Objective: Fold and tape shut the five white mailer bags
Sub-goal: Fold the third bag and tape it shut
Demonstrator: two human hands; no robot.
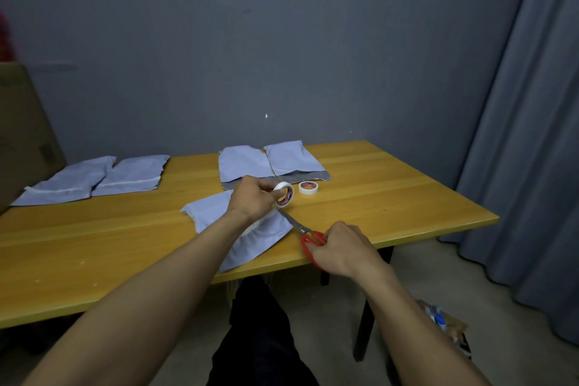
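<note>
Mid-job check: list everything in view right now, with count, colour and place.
mailer bags: five, white; two far left on the table, two far middle, one under the hands
tape rolls: two, white; one on the table by the far middle bags, one in the left hand
scissors: one, red handles; in the right hand
table: one, yellow wood; centre
cardboard box: one, brown; far left
curtain: one, grey; right
left hand: grips a tape roll
right hand: grips the scissors
</note>
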